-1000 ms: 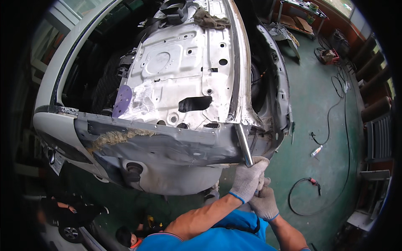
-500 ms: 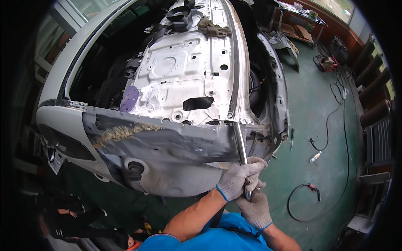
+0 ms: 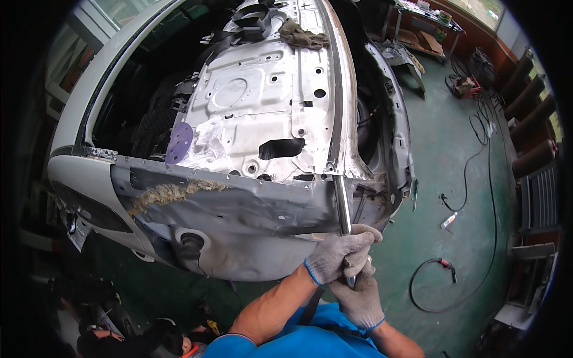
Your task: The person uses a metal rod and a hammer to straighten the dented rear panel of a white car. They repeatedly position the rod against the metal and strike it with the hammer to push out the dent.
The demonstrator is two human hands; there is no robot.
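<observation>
A shiny metal pipe (image 3: 342,203) slants from the top edge of the grey car panel (image 3: 268,200) down toward me. Its far end meets the panel's rim beside the pale body seam; whether it goes inside or only touches I cannot tell. Wrapped round its lower part is my left hand (image 3: 341,258), in a grey knit glove with a blue cuff. Just below, my right hand (image 3: 360,303), gloved alike, closes on the pipe's near end, which its fingers partly hide. The stripped car body (image 3: 239,119) shows bare white metal with holes.
Dark gloves (image 3: 303,36), black straps (image 3: 253,21) and a purple sanding disc (image 3: 179,143) lie on the white metal. Hoses (image 3: 494,250) and a small bottle (image 3: 449,221) are on the green floor. A cart (image 3: 427,33) stands far right. Another person (image 3: 164,337) is low at lower left.
Both hands keep their hold on the pipe and have shifted only slightly. The car sits a little further left in view. The person at lower left has changed posture.
</observation>
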